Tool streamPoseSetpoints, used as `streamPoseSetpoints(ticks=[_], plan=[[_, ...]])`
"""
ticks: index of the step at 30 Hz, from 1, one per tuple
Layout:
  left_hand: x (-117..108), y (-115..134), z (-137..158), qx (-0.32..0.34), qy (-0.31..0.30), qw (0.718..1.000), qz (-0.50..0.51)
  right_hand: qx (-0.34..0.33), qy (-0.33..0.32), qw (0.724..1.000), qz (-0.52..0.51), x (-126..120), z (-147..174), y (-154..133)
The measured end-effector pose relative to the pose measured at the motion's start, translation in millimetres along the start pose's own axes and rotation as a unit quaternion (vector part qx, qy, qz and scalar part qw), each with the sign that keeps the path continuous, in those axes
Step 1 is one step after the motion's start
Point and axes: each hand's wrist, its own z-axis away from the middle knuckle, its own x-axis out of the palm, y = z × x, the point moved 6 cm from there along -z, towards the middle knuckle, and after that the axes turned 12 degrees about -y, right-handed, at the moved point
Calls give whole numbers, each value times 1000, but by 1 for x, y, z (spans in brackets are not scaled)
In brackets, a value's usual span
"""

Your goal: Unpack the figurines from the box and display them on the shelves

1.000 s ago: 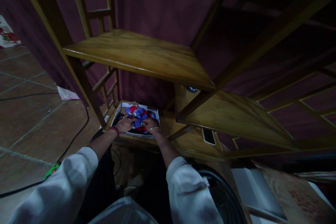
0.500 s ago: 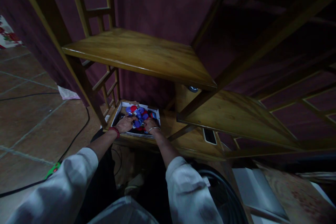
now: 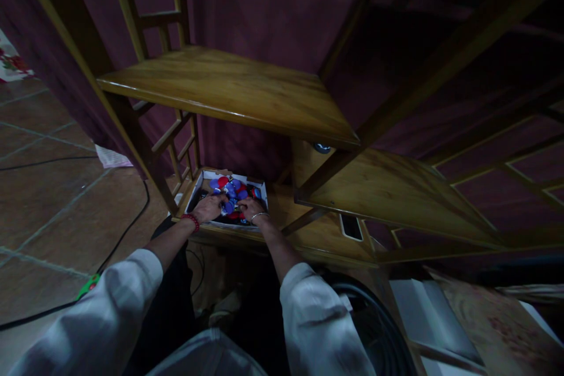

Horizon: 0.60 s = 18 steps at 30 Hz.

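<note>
A shallow white box sits on the low wooden shelf, filled with a jumble of small blue, purple and red pieces whose kind I cannot make out. My left hand, with a red beaded bracelet at the wrist, reaches over the box's near left part, its curled fingers at the blue pieces. From the right, my right hand, wearing a thin light bracelet, bends its fingers down onto the pile. The fingertips of both hands are partly hidden, and what they pinch is too small and dim to name.
A wooden shelf board hangs above the box. Right of the box a phone lies on the lower shelf, and a small dark round object rests on a middle board. A coiled black hose is near my right arm. Cables cross the tiled floor.
The view has shifted very slightly. My right hand's fingers have moved a little left over the pieces; my left hand stays at nearly the same spot.
</note>
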Motion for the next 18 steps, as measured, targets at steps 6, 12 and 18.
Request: streamPoseSetpoints(ticks=[6, 12, 18], plan=[[-1, 4, 2, 16, 2, 1000, -20, 2, -21, 998, -53, -1, 3, -2], [-8, 4, 9, -27, 2, 1000, 9, -10, -35, 988, -153, 6, 0, 5], [-18, -1, 11, -33, 24, 995, 87, -26, -61, 985, -160, 7, -2, 6]])
